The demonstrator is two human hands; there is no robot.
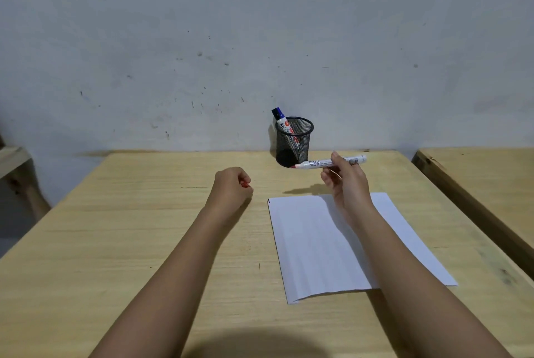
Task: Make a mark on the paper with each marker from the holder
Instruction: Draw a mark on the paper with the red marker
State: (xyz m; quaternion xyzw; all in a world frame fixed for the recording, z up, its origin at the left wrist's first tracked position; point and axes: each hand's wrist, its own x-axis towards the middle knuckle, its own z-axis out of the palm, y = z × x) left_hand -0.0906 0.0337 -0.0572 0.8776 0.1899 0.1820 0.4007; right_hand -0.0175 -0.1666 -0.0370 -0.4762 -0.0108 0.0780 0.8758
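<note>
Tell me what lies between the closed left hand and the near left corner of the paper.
Head view: only bare wooden table lies between the left hand and the paper.

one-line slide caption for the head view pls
Right hand holds an uncapped red marker above the paper; left hand closed on its cap.

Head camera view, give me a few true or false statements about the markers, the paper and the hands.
1. The right hand holds an uncapped red marker above the table. True.
2. The marker tip touches the paper. False: it is held in the air, beyond the paper's far edge.
3. A blue-capped marker stands in the mesh holder. True.
4. The left hand lies flat and open on the paper. False: it is closed, left of the paper, with something red showing in it.
5. The holder lies tipped over. False: it stands upright.
</note>
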